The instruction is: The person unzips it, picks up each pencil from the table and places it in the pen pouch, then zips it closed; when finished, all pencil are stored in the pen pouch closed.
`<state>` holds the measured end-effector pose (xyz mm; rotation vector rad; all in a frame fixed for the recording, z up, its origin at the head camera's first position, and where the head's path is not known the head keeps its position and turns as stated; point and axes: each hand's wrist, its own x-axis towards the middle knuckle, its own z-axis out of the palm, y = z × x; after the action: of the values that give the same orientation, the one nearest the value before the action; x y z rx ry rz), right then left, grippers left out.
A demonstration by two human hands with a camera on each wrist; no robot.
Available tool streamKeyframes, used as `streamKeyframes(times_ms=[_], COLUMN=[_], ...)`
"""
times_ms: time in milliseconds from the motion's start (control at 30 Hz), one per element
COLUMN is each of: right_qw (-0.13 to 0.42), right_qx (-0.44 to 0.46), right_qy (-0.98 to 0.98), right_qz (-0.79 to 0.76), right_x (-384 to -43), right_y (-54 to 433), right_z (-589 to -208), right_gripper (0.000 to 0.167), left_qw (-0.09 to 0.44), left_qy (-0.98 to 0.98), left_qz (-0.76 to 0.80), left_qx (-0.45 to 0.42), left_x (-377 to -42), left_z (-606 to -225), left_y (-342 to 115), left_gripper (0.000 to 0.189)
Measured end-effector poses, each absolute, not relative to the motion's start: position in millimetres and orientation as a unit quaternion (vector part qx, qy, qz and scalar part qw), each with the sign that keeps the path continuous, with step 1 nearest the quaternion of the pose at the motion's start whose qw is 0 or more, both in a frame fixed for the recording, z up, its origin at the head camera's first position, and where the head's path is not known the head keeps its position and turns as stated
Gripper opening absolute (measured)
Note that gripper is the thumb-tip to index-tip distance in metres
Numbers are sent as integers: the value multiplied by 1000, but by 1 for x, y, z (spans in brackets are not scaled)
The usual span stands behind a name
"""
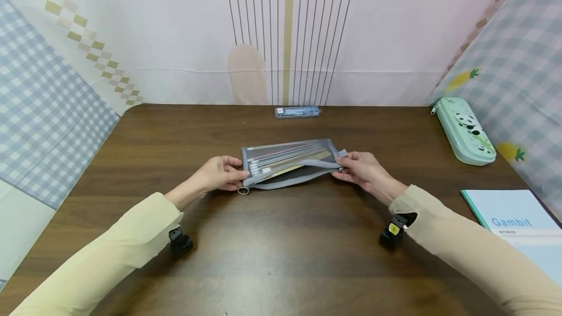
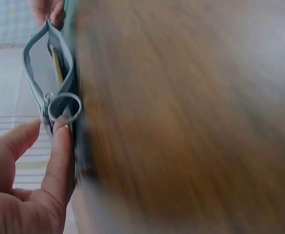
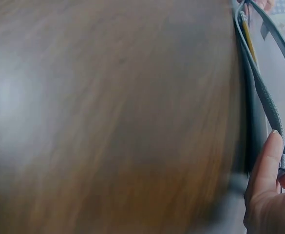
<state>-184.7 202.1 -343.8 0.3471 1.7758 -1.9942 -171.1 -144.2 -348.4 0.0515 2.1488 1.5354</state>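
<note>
Between both hands is a clear zip pencil pouch [image 1: 294, 157] with grey edging, its zipped side gaping toward the person. Several slim pens or refills show through its see-through face. My left hand [image 1: 221, 173] pinches the pouch's left end, beside the ring [image 1: 243, 190] on the zip pull. At the other end, my right hand [image 1: 362, 169] grips the corner between thumb and fingers. In the left wrist view the mouth of the pouch [image 2: 66, 58] is spread apart, with a yellow strip inside. The right wrist view shows the fingers [image 3: 269, 161] at the zip's end.
A small blue see-through case [image 1: 297, 112] lies at the table's back edge. On the right are a mint pencil case [image 1: 466, 130] with a panda and a notebook [image 1: 511, 213] marked Gambit. Printed cloth hangs behind and along both sides of the brown wooden table [image 1: 272, 257].
</note>
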Motion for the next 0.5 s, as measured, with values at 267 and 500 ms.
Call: streamKeyframes(times_ms=[267,500], right_qw=[205,110], right_qx=[93,59], right_qy=[692,774], right_qz=[-686,-621], right_x=[-183,-184], right_y=[221,229], right_z=[-340,-343], right_gripper=[18,35], left_qw=[272,272], left_qy=[719,686], left_qz=[639,673], left_qx=[-23,-42], left_x=[-183,-189], left_z=[-349,-348], left_y=[-126,-112], left_gripper=[58,56])
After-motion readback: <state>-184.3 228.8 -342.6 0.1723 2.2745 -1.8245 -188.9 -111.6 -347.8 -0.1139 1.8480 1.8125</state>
